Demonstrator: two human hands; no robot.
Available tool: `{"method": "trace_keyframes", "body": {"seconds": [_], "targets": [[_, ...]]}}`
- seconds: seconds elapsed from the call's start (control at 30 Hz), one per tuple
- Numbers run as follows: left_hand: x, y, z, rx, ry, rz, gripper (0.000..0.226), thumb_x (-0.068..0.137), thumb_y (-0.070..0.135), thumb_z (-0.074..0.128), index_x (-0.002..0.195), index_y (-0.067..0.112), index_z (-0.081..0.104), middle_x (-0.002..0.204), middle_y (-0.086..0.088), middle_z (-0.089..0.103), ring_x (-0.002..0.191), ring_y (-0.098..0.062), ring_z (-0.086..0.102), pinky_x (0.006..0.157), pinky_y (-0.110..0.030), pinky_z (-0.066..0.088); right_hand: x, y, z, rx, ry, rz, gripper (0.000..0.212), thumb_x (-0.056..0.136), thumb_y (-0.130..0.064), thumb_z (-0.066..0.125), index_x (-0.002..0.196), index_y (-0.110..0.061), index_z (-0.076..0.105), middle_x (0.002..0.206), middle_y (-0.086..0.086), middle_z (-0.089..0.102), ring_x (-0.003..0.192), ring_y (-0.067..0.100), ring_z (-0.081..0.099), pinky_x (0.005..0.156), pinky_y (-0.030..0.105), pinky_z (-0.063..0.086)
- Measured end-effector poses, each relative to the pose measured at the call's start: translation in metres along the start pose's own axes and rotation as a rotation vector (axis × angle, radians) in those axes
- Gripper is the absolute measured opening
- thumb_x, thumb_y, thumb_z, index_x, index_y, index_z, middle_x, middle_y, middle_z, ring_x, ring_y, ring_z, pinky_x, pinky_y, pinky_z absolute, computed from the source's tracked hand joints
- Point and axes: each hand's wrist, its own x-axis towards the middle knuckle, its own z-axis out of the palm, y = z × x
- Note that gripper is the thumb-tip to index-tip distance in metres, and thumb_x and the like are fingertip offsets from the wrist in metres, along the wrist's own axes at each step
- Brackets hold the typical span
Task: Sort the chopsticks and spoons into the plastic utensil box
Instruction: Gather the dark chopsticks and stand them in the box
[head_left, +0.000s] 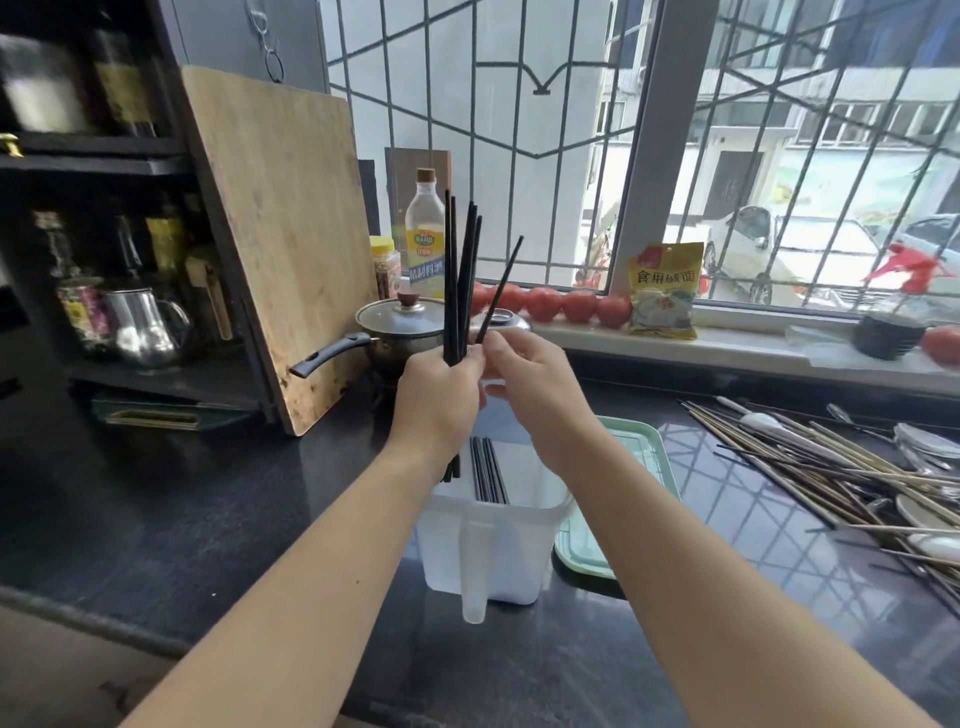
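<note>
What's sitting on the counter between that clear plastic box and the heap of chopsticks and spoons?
In the head view, a pale green plastic tray lies beside the clear plastic utensil box, then bare dark counter before the heap.

The person's two forearms are bare from the bottom edge of the view up to the wrists; no sleeve shows. The left hand (439, 397) and right hand (530, 382) are bare, without gloves. Fingernails, where visible, are short and unpainted. A few small dark moles mark the left forearm.
</note>
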Motion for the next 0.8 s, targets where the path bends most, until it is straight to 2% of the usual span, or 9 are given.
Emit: {"method": "trace_keyframes", "body": {"seconds": [0.07, 0.13, 0.23, 0.3, 0.4, 0.5, 0.6, 0.7, 0.8], "targets": [[0.0, -0.001, 0.001, 0.021, -0.045, 0.01, 0.038, 0.106, 0.033, 0.055, 0.082, 0.008, 0.072, 0.059, -0.001, 0.061, 0.052, -0.014, 0.051, 0.063, -0.036, 0.042, 0.001, 0.001, -0.002, 0.055, -0.001, -0.027, 0.022, 0.101, -0.029, 0.055, 0.103, -0.017, 0.073, 0.101, 0.007, 0.076, 0.098, 0.025, 0.07, 0.094, 0.046, 0.056], [-0.001, -0.001, 0.003, 0.054, -0.074, 0.032, 0.035, 0.107, 0.033, 0.055, 0.083, 0.014, 0.073, 0.066, -0.002, 0.069, 0.053, -0.012, 0.057, 0.059, -0.033, 0.047, 0.001, 0.002, -0.004, 0.102, 0.06, -0.032, 0.021, 0.1, -0.027, 0.057, 0.093, -0.013, 0.071, 0.092, 0.006, 0.074, 0.084, 0.021, 0.069, 0.082, 0.041, 0.058], [0.001, -0.001, 0.005, 0.061, 0.036, 0.021, 0.03, 0.107, 0.03, 0.054, 0.093, 0.014, 0.074, 0.081, -0.002, 0.076, 0.072, -0.018, 0.073, 0.06, -0.034, 0.063, 0.003, 0.001, -0.01, 0.093, 0.322, -0.017, 0.026, 0.104, -0.026, 0.051, 0.084, -0.014, 0.062, 0.077, 0.004, 0.065, 0.071, 0.017, 0.058, 0.07, 0.039, 0.05], [0.004, -0.003, 0.003, 0.019, 0.144, 0.013, 0.032, 0.108, 0.029, 0.051, 0.09, 0.014, 0.072, 0.076, -0.001, 0.073, 0.071, -0.021, 0.072, 0.068, -0.043, 0.064, 0.005, 0.003, -0.01, 0.03, 0.382, 0.004, 0.027, 0.104, -0.029, 0.05, 0.085, -0.014, 0.062, 0.076, 0.004, 0.063, 0.068, 0.018, 0.054, 0.068, 0.041, 0.049], [0.007, -0.005, -0.001, 0.029, 0.212, 0.057, 0.033, 0.107, 0.032, 0.052, 0.082, 0.021, 0.069, 0.067, 0.002, 0.064, 0.067, -0.024, 0.063, 0.076, -0.05, 0.058, 0.005, 0.004, 0.002, -0.266, 0.202, 0.04, 0.025, 0.101, -0.027, 0.054, 0.084, -0.012, 0.065, 0.078, 0.008, 0.068, 0.071, 0.022, 0.061, 0.073, 0.046, 0.055], [0.005, -0.003, 0.001, 0.073, 0.173, 0.105, 0.031, 0.107, 0.041, 0.05, 0.09, 0.019, 0.064, 0.074, 0.004, 0.063, 0.073, -0.022, 0.062, 0.079, -0.045, 0.056, 0.002, 0.006, 0.012, -0.617, 0.018, 0.073, 0.015, 0.099, -0.024, 0.054, 0.095, -0.015, 0.064, 0.086, 0.003, 0.066, 0.087, 0.027, 0.064, 0.079, 0.041, 0.056], [0.001, 0.001, 0.002, 0.041, 0.135, 0.094, 0.033, 0.105, 0.051, 0.047, 0.09, 0.024, 0.057, 0.07, 0.006, 0.057, 0.069, -0.021, 0.058, 0.077, -0.049, 0.054, -0.004, 0.011, 0.016, -0.91, -0.134, 0.117, 0.017, 0.094, -0.017, 0.05, 0.11, -0.016, 0.054, 0.097, 0.005, 0.062, 0.093, 0.031, 0.059, 0.068, 0.04, 0.049], [0.001, 0.002, 0.001, -0.024, 0.157, 0.051, 0.023, 0.104, 0.045, 0.044, 0.089, 0.031, 0.053, 0.067, 0.005, 0.052, 0.067, -0.025, 0.055, 0.08, -0.06, 0.055, -0.008, 0.013, 0.018, -1.068, -0.179, 0.116, 0.01, 0.092, -0.012, 0.05, 0.101, -0.014, 0.045, 0.085, 0.004, 0.051, 0.086, 0.031, 0.055, 0.063, 0.036, 0.04], [0.001, 0.002, 0.001, -0.015, 0.193, 0.05, 0.017, 0.104, 0.036, 0.039, 0.092, 0.031, 0.051, 0.069, 0.004, 0.05, 0.067, -0.027, 0.051, 0.079, -0.062, 0.055, -0.008, 0.012, 0.016, -1.104, -0.137, 0.121, 0.014, 0.091, -0.007, 0.053, 0.103, -0.01, 0.045, 0.078, 0.004, 0.042, 0.082, 0.03, 0.051, 0.064, 0.036, 0.04]]}}
